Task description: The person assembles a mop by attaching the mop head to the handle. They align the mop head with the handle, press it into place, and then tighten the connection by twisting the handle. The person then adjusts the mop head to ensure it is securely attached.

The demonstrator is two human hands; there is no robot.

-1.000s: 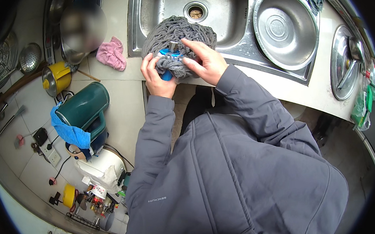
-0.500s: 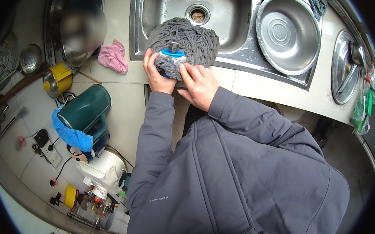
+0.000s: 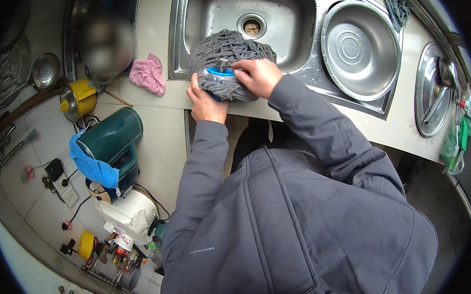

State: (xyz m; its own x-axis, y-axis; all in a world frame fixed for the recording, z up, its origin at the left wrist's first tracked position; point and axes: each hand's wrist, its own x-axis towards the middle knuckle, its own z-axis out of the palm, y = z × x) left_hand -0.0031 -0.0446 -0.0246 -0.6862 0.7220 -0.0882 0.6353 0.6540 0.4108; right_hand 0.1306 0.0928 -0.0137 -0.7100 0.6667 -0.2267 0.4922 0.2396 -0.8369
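Two hands on a gray mop head [image 3: 233,42] at the front rim of a sink [image 3: 176,50].
The left grip [image 3: 207,105] is wrapped around the mop head's near left side, probably to keep it steady; the right grip [image 3: 262,78] has bent fingers at the right end of a blue piece [image 3: 220,71], beside a metal stub [image 3: 223,63], though I cannot tell whether they pinch it. The mop head straddles rim and tabletop [image 3: 160,125], perhaps because that props it within reach. A pink cloth [image 3: 147,75] lies leftward, a metal basin [image 3: 369,64] rightward. Half a second ago the right grip was lower, on the nearest strands; now it is up by the blue piece.
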